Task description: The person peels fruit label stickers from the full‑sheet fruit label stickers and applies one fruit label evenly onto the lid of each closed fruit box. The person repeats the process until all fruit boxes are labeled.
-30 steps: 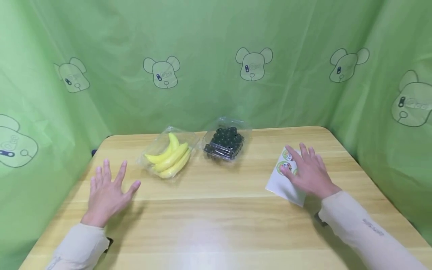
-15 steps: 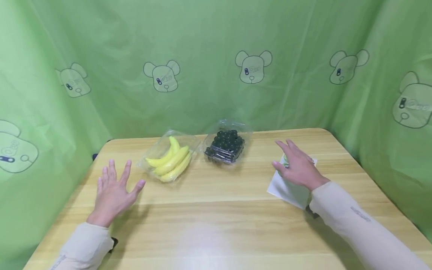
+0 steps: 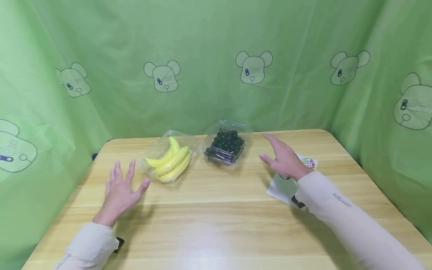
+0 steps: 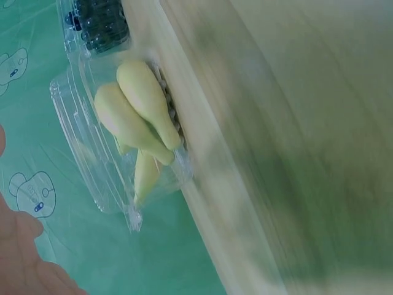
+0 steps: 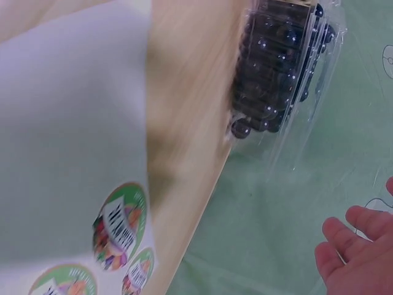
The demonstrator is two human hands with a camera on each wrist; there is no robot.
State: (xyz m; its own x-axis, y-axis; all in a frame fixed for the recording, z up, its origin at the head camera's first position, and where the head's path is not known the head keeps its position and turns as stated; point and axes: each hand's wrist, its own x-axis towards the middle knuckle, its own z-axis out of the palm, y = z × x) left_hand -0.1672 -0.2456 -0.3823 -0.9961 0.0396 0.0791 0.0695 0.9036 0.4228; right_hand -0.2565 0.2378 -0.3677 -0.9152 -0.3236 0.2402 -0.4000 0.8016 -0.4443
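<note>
Yellow bananas [image 3: 172, 161] lie in a clear plastic clamshell box [image 3: 185, 138] with its lid raised, left of centre at the back of the table. Beside it, a second clear clamshell [image 3: 243, 129] holds dark grapes [image 3: 227, 142]. My left hand [image 3: 121, 195] hovers left of and nearer than the banana box, fingers spread, touching nothing. My right hand [image 3: 285, 159] hangs in the air right of the grape box, thumb apart from the fingers, holding nothing. Under the right hand and wrist lies a white sheet [image 3: 280, 189] with round fruit stickers [image 5: 120, 226], partly hidden in the head view.
A light wooden table [image 3: 202, 232] fills the lower view. Green curtains [image 3: 209, 97] printed with bear heads stand close behind its back edge and at both sides.
My right hand has moved left from over the sticker sheet toward the grape box. The left hand has shifted slightly right, toward the bananas. Both boxes stay in place.
</note>
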